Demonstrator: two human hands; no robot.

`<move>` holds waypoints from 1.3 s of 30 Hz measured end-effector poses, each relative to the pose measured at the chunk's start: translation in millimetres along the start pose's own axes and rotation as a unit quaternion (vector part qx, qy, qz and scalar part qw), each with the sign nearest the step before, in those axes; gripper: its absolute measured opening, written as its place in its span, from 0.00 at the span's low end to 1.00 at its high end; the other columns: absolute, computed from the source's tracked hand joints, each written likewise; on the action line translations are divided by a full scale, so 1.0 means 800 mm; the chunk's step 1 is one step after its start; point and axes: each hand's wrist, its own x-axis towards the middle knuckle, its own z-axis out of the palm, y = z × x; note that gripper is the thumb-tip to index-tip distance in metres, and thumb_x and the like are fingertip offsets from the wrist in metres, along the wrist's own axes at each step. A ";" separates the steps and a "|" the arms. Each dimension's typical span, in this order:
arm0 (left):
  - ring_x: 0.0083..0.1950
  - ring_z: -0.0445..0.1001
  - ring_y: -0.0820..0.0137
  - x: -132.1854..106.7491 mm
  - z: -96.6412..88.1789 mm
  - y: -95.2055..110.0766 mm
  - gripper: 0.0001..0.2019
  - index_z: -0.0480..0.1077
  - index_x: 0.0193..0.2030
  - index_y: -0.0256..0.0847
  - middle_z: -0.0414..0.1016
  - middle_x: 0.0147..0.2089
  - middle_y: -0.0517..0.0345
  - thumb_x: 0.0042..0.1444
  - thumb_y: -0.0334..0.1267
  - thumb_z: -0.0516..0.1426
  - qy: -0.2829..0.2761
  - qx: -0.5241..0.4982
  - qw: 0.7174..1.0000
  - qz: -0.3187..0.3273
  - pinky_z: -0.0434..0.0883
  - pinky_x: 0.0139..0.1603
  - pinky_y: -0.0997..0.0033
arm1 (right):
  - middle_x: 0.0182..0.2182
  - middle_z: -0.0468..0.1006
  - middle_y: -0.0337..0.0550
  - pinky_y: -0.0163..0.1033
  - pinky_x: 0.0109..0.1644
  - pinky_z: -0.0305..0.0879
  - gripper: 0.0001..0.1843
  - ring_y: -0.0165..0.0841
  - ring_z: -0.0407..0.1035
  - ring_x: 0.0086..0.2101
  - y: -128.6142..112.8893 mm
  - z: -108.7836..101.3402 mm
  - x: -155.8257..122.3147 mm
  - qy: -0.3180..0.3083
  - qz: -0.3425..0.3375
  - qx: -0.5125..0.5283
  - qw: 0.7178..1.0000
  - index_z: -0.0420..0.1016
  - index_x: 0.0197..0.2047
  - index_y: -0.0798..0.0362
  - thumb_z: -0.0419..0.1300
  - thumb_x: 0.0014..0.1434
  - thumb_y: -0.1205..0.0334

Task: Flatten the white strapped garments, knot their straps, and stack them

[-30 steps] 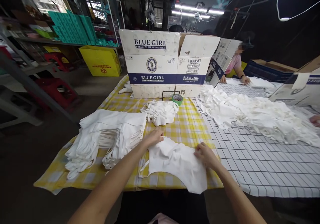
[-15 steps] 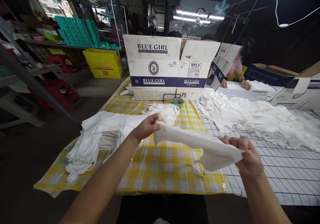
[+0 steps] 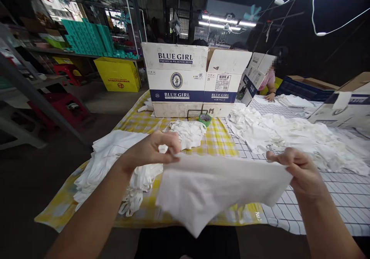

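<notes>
Both hands are pinched shut on the top edge of a white cloth piece (image 3: 214, 189), left hand (image 3: 153, 149) and right hand (image 3: 300, 172) holding it stretched left to right above the near desk (image 3: 332, 197) edge.

box (image 3: 190, 79) behind tape (image 3: 205, 119), stack (image 3: 115, 155) left

Bare yellow checked cloth (image 3: 219, 139) lies free between folded stack (image 3: 115, 151) and loose heap (image 3: 289, 133).
</notes>
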 end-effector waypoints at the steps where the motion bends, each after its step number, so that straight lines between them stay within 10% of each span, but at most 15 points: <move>1: 0.33 0.66 0.72 0.004 0.001 -0.004 0.07 0.71 0.31 0.40 0.69 0.29 0.59 0.53 0.42 0.57 0.028 0.078 0.996 -0.016 0.64 0.37 0.70 | 0.15 0.57 0.35 0.37 0.26 0.54 0.18 0.30 0.56 0.22 0.002 -0.004 0.008 -0.031 -0.003 -0.049 0.998 0.63 0.17 0.49 0.68 0.40 0.49; 4: 0.38 0.68 0.69 0.019 0.005 -0.029 0.09 0.72 0.37 0.41 0.73 0.34 0.57 0.58 0.40 0.52 0.053 0.265 0.963 -0.005 0.62 0.42 0.68 | 0.22 0.66 0.39 0.35 0.24 0.52 0.13 0.29 0.57 0.23 0.008 -0.009 0.039 -0.111 -0.034 -0.225 0.967 0.68 0.26 0.50 0.62 0.49 0.49; 8: 0.39 0.69 0.68 0.038 0.008 -0.061 0.09 0.71 0.35 0.39 0.74 0.34 0.56 0.59 0.38 0.51 0.114 0.365 0.924 0.028 0.63 0.42 0.68 | 0.24 0.69 0.38 0.36 0.28 0.55 0.16 0.30 0.59 0.25 0.009 -0.007 0.080 -0.071 -0.119 -0.420 0.897 0.68 0.29 0.51 0.57 0.53 0.46; 16: 0.32 0.69 0.72 0.042 0.006 -0.063 0.08 0.69 0.32 0.39 0.72 0.31 0.59 0.59 0.36 0.51 0.147 0.374 0.916 0.004 0.63 0.33 0.75 | 0.26 0.71 0.38 0.36 0.30 0.57 0.13 0.30 0.61 0.26 -0.014 -0.004 0.094 -0.052 -0.204 -0.464 0.860 0.67 0.30 0.49 0.56 0.56 0.49; 23: 0.31 0.68 0.74 0.038 0.002 -0.059 0.08 0.68 0.30 0.38 0.70 0.29 0.61 0.56 0.39 0.55 0.146 0.221 0.964 -0.021 0.62 0.32 0.76 | 0.27 0.68 0.37 0.34 0.27 0.56 0.11 0.29 0.60 0.26 -0.018 -0.006 0.078 -0.045 -0.178 -0.344 0.921 0.67 0.30 0.50 0.58 0.54 0.51; 28: 0.27 0.63 0.76 0.017 -0.004 -0.039 0.11 0.66 0.25 0.37 0.65 0.25 0.62 0.50 0.41 0.59 0.076 0.011 0.995 -0.070 0.60 0.29 0.76 | 0.24 0.66 0.39 0.35 0.25 0.55 0.12 0.30 0.59 0.25 -0.018 -0.029 0.065 -0.172 -0.098 -0.287 0.937 0.68 0.28 0.50 0.59 0.53 0.51; 34: 0.26 0.59 0.78 0.018 -0.006 -0.050 0.13 0.67 0.25 0.34 0.61 0.24 0.63 0.46 0.42 0.62 0.038 -0.175 0.973 -0.148 0.57 0.26 0.79 | 0.24 0.63 0.39 0.34 0.25 0.52 0.11 0.29 0.57 0.25 -0.009 -0.028 0.063 -0.193 -0.020 -0.241 0.951 0.67 0.29 0.51 0.59 0.54 0.53; 39: 0.24 0.58 0.80 0.009 0.021 -0.079 0.16 0.65 0.26 0.35 0.62 0.24 0.64 0.44 0.47 0.62 0.052 -0.383 0.894 -0.227 0.57 0.25 0.79 | 0.22 0.60 0.35 0.32 0.24 0.49 0.12 0.25 0.53 0.22 0.017 -0.010 0.056 -0.271 0.040 -0.198 0.941 0.66 0.29 0.52 0.58 0.55 0.52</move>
